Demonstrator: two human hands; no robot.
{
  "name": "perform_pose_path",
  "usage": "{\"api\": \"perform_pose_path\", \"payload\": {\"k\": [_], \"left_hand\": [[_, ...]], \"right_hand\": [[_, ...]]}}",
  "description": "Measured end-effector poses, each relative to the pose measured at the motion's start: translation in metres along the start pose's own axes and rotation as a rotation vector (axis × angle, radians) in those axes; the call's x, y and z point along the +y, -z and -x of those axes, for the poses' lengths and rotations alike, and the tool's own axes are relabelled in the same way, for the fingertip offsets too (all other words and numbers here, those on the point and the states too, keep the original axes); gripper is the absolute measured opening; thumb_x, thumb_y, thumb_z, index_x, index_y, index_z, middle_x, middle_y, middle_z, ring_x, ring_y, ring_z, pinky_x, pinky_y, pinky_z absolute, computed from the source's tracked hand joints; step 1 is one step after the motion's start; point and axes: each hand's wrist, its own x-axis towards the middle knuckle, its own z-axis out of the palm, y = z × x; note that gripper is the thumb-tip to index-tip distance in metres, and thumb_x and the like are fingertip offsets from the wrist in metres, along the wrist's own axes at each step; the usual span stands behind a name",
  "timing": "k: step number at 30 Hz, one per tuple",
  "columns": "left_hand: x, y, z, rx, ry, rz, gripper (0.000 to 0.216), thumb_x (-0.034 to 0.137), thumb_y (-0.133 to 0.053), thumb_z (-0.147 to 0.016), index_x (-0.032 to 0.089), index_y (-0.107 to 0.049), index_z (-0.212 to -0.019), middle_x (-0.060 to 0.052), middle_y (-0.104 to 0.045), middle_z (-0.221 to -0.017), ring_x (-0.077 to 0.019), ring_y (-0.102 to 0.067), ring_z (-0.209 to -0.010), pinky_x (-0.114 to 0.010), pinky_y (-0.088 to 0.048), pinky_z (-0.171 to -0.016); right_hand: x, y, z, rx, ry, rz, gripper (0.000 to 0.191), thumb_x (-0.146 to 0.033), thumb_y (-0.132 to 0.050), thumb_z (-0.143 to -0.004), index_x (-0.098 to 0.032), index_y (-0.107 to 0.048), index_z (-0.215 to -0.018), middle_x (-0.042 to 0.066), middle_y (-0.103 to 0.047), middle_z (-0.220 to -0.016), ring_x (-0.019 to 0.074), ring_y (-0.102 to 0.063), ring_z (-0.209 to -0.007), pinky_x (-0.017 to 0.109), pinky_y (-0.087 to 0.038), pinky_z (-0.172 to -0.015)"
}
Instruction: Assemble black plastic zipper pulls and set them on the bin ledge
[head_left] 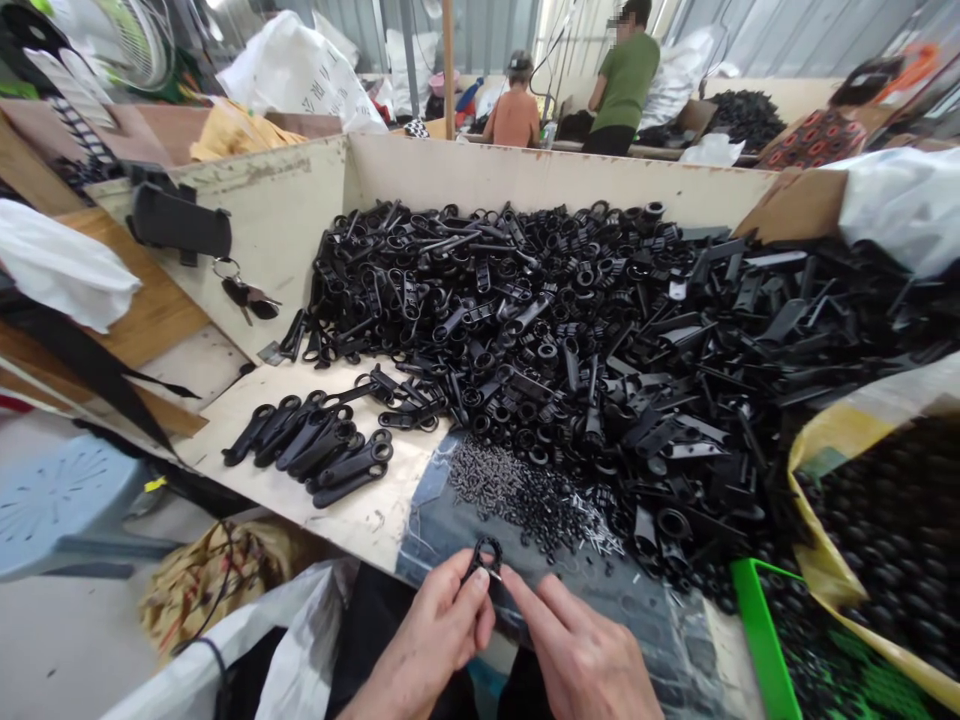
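My left hand (442, 610) pinches a black ring-ended plastic part (489, 552) between thumb and fingers, above the near edge of the bench. Close against it, my right hand (577, 640) points its index finger at the part, its other fingers curled. A small shiny metal pin (493, 575) shows at that fingertip; the right thumb is hidden. Just beyond the hands, small springs (484, 475), tiny black pieces (551, 505) and loose silver pins (600, 530) lie on a dark mat (431, 520). Several black handle-shaped parts (322, 440) lie in a row to the left.
A large heap of black plastic parts (525, 290) fills the walled bench. At right stand a green tray (765, 630) and a yellow-edged bag (862, 420) of black round pieces. Keys (251, 295) hang left, above a blue stool (67, 490). Other people (622, 85) are behind the far wall.
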Motion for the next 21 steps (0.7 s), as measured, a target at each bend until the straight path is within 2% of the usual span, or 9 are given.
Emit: {"api": "perform_pose_path", "payload": {"k": [6,9,18,21], "left_hand": [[-0.003,0.002,-0.002,0.017,0.04,0.018,0.054,0.071,-0.065,-0.08,0.019,-0.055,-0.092,0.009,-0.045,-0.053,-0.006,-0.022,-0.046,-0.021,-0.01,-0.043],[-0.006,0.002,-0.002,0.033,0.045,0.019,0.058,0.075,-0.065,-0.077,0.019,-0.055,-0.091,0.009,-0.046,-0.054,-0.0062,-0.024,-0.046,-0.02,-0.011,-0.043],[-0.003,0.001,0.0,0.036,0.031,-0.011,0.057,0.075,-0.065,-0.079,0.019,-0.056,-0.088,0.009,-0.045,-0.054,-0.0067,-0.026,-0.046,-0.02,-0.012,-0.042],[-0.005,-0.001,-0.001,0.102,0.032,0.025,0.062,0.077,-0.07,-0.071,0.019,-0.06,-0.089,0.007,-0.048,-0.059,-0.0076,-0.036,-0.052,-0.017,-0.023,-0.046]], "right_hand": [[-0.002,0.004,-0.01,0.07,0.06,0.022,0.056,0.003,-0.04,-0.078,-0.011,-0.063,-0.127,0.003,-0.07,-0.079,0.0137,-0.07,-0.055,0.02,-0.05,-0.046],[-0.002,0.004,-0.013,0.039,0.055,0.028,0.057,0.002,-0.04,-0.075,-0.011,-0.063,-0.126,0.004,-0.07,-0.08,0.0142,-0.071,-0.054,0.021,-0.05,-0.045],[-0.004,0.008,-0.019,-0.341,-0.099,-0.007,0.066,-0.002,-0.05,-0.073,-0.016,-0.057,-0.137,0.005,-0.075,-0.098,0.0201,-0.077,-0.068,0.024,-0.053,-0.053],[-0.008,0.016,-0.026,-0.397,-0.14,-0.011,0.066,-0.001,-0.052,-0.072,-0.02,-0.059,-0.135,0.005,-0.076,-0.099,0.0208,-0.078,-0.069,0.024,-0.049,-0.052]]}}
